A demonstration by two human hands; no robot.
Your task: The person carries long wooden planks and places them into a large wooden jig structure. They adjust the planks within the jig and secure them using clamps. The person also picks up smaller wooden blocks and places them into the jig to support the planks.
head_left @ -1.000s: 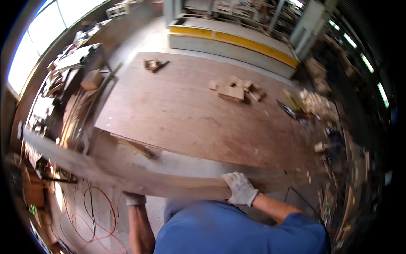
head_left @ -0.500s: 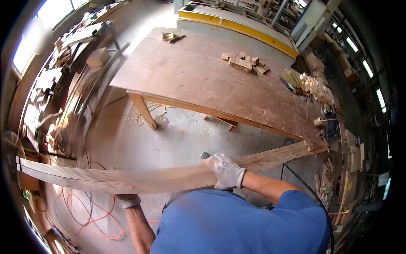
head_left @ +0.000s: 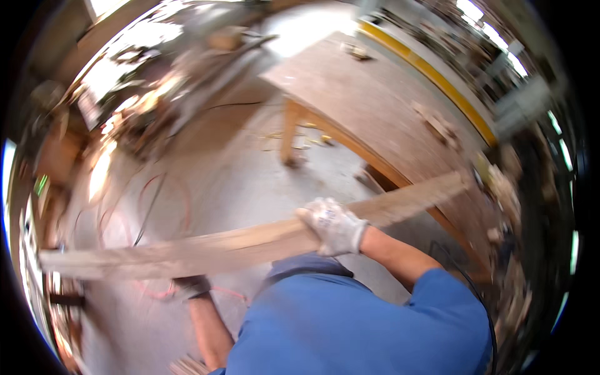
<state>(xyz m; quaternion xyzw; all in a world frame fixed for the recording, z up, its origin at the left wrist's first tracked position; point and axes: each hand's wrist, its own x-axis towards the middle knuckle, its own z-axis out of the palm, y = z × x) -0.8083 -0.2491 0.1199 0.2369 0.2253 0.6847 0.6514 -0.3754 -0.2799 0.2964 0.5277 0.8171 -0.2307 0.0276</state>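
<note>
Across the person's chest, a long pale wooden plank (head_left: 250,244) is hanging level above the concrete floor (head_left: 250,181), its far end nearing the big brown plywood surface (head_left: 375,106). Gloved right hand (head_left: 334,225) is wrapping its fingers over the top edge; gloved left hand (head_left: 192,286) is gripping underneath. It looks stiff, fairly heavy and splintery, best held wide apart. No containers are showing clearly.

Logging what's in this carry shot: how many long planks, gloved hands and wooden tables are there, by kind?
Long plank: 1
Gloved hands, left hand under the plank and right hand on top of it: 2
Wooden table: 1
Total: 4
The small wood scraps on the table are too blurred to count.
</note>
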